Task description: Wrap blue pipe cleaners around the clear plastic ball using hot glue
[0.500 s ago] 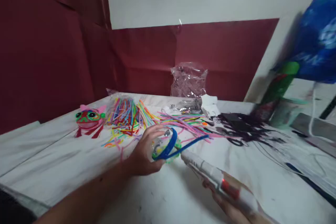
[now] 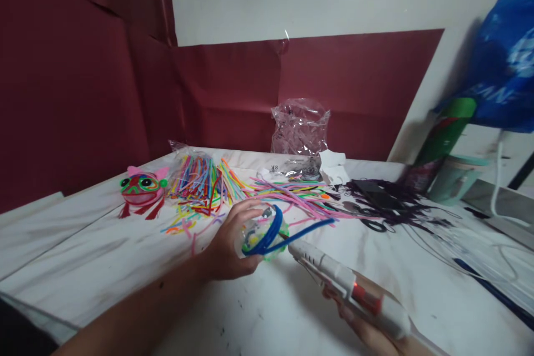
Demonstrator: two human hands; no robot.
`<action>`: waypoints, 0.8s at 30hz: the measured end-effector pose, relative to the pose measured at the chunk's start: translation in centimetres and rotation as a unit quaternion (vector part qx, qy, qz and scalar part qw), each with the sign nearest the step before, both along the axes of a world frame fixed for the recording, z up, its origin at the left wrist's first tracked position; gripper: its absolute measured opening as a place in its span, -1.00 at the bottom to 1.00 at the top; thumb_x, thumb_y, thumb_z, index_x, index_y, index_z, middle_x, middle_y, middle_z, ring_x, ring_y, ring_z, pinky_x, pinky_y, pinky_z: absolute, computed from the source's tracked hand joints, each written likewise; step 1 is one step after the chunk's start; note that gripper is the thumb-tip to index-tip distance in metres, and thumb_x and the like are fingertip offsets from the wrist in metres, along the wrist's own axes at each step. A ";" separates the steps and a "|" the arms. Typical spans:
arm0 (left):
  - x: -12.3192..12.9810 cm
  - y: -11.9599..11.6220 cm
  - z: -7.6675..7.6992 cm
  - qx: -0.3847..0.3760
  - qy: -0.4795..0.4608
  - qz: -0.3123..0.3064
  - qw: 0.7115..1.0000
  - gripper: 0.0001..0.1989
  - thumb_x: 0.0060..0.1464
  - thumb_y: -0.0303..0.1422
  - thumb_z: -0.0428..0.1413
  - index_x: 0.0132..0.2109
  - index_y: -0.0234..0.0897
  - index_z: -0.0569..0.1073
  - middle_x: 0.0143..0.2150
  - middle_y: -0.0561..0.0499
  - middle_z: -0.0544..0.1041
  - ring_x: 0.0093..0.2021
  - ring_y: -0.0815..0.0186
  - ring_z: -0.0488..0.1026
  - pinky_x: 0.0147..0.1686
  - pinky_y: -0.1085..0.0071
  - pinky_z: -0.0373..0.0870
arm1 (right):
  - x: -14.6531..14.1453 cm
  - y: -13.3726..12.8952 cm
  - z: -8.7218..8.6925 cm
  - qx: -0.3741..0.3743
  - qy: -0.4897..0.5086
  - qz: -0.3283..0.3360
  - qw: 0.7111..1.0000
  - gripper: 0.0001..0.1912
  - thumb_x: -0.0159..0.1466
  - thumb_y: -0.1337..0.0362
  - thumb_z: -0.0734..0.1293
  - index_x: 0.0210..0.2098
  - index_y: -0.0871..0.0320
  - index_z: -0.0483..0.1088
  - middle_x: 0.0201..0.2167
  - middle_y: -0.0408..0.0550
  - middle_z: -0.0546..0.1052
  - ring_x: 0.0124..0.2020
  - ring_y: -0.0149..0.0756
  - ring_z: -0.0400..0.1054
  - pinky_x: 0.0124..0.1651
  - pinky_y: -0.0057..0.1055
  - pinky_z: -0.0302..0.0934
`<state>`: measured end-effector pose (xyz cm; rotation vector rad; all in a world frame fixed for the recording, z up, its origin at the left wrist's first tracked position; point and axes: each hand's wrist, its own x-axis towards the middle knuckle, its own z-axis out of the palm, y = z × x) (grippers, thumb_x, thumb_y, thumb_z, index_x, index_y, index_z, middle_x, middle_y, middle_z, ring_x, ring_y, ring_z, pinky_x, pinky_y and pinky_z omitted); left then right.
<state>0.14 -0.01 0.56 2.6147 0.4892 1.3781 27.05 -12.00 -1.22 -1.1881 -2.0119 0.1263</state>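
My left hand [image 2: 231,245] is wrapped round a clear plastic piece [image 2: 250,231], perhaps the end of a bottle, with green fuzzy trim on its far edge. A blue pipe cleaner [image 2: 271,231] loops over its face, and its free end sticks out to the right. In my right hand [image 2: 354,320] is a white hot glue gun [image 2: 329,267] with a red glow in its body. The gun's tip points left, right by the blue pipe cleaner; whether they touch I cannot tell.
A pink pipe-cleaner animal [image 2: 144,192] stands at the left. Behind my hands lie a bag of coloured pipe cleaners [image 2: 194,181], loose pink ones [image 2: 292,194] and black scissors [image 2: 373,226]. Dark purple strands [image 2: 400,206], a pale green mug [image 2: 454,178] and cables are to the right.
The blue pipe cleaner's free end has shifted slightly right and down. Both hands stay almost in place, with the glue gun's tip still beside the pipe cleaner.
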 end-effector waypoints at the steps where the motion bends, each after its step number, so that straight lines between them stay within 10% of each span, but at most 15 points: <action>1: 0.0 0.0 0.0 -0.002 -0.003 0.001 1.000 -0.27 -0.22 -0.49 0.16 0.16 -0.18 0.15 0.18 -0.20 0.22 0.20 -0.04 0.17 0.16 0.00 0.13 | 0.4 0.0 -0.6 -0.003 -0.004 -0.012 1.000 -0.72 0.18 0.34 0.28 -0.12 0.03 0.48 -0.25 -0.04 0.62 -0.22 -0.10 0.53 -0.18 -0.39 0.46; 14: -0.1 0.5 -0.6 -0.030 -0.023 0.003 0.999 -0.27 -0.19 -0.43 0.21 0.17 -0.17 0.18 0.18 -0.19 0.24 0.21 -0.03 0.17 0.18 0.01 0.08 | 1.4 0.2 -2.2 -0.030 -0.012 -0.031 0.999 -0.71 0.23 0.26 0.26 -0.06 0.09 0.44 -0.17 0.04 0.60 -0.14 -0.10 0.51 -0.07 -0.35 0.41; 24: 0.1 1.0 -0.9 -0.159 -0.056 -0.034 0.985 -0.31 -0.10 0.00 0.18 0.13 -0.21 0.25 0.14 -0.22 0.28 0.21 -0.08 0.16 0.19 -0.05 0.03 | 0.9 0.5 -2.2 -0.051 -0.001 -0.029 0.998 -0.74 0.23 0.17 0.24 -0.19 0.12 0.49 -0.27 0.06 0.61 -0.21 -0.15 0.51 -0.17 -0.38 0.43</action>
